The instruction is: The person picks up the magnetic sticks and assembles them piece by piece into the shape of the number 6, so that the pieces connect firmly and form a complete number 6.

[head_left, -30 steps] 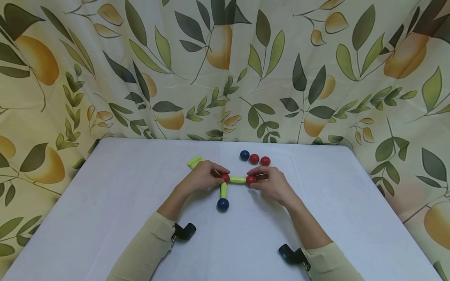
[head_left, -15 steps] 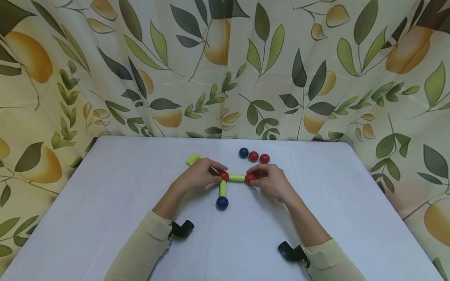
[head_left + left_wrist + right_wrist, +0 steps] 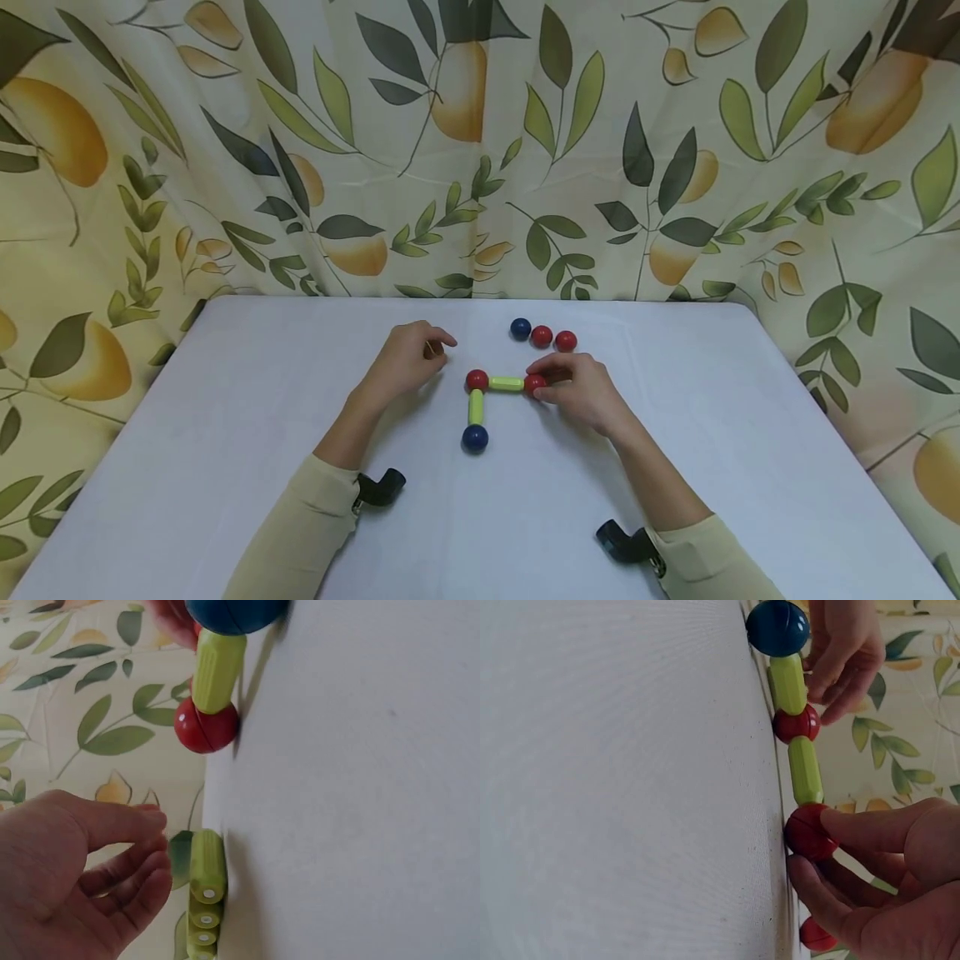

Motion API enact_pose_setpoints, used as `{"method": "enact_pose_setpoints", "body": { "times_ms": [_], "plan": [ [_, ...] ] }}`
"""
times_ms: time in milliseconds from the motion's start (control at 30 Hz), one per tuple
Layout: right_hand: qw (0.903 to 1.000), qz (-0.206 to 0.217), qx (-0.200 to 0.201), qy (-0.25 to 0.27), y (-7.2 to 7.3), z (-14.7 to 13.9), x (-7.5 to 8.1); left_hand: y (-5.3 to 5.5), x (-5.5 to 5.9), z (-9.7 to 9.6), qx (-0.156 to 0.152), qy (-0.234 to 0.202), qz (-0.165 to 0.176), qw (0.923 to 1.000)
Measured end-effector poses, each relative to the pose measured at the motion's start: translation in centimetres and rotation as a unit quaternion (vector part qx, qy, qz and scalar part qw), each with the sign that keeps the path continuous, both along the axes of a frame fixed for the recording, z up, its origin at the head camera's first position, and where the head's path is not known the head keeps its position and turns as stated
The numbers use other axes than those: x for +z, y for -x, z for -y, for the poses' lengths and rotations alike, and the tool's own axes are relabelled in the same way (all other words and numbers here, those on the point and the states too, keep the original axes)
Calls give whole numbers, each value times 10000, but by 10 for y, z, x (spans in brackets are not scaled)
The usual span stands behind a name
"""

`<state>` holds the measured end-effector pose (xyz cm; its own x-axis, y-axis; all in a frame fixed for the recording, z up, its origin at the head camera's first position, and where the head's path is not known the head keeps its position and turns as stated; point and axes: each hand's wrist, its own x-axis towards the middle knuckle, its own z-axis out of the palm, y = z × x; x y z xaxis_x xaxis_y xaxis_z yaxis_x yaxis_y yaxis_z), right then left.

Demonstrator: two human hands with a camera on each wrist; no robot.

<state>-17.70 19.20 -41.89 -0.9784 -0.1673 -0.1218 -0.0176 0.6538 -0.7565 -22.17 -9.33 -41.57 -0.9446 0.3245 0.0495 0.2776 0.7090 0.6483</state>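
Right hand: its thumb and fingers [image 3: 573,387] pinch the glossy red ball [image 3: 808,834] at the three o'clock end of an L-shaped chain.
Left hand: at ten o'clock from the chain's corner and apart from it [image 3: 408,357]; the fingers are loosely bent, their tips bunched with only a narrow gap to the thumb.
Chain: lies mid-table, between the hands; a second glossy red ball [image 3: 477,381] forms the corner, a lime-green ridged rod [image 3: 506,383] runs from it toward three o'clock, and another lime-green ridged rod [image 3: 476,407] runs toward six o'clock.
Six o'clock end: a glossy dark-blue ball [image 3: 475,438], joined to the rod.
Spare rods: a row of lime-green rods with pale round end discs [image 3: 207,864], beside the left fingertips in the left wrist view; whether they touch, I cannot tell.
Spare balls: just past the right fingertips, around twelve o'clock, lie a loose blue ball [image 3: 521,329] and two loose red balls [image 3: 542,337].
Surface: white-covered table [image 3: 187,467].
Backdrop: cream curtain printed with leaves and orange fruit [image 3: 517,242], at twelve o'clock.
Wrists: beige sleeves [image 3: 296,533], each with a black camera [image 3: 382,487].
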Motion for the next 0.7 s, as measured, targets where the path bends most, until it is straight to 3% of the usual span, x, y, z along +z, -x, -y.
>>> {"method": "enact_pose_setpoints", "body": {
  "times_ms": [300, 700],
  "plan": [
    [9999, 99, -71, -105, 1, 1, 1, 2, -6, 2, 123, 381, -81, 9992],
    [9999, 70, -22, -71, 1, 2, 1, -7, -9, -9, 323, 1105, -179, 9932]
  ]
}}
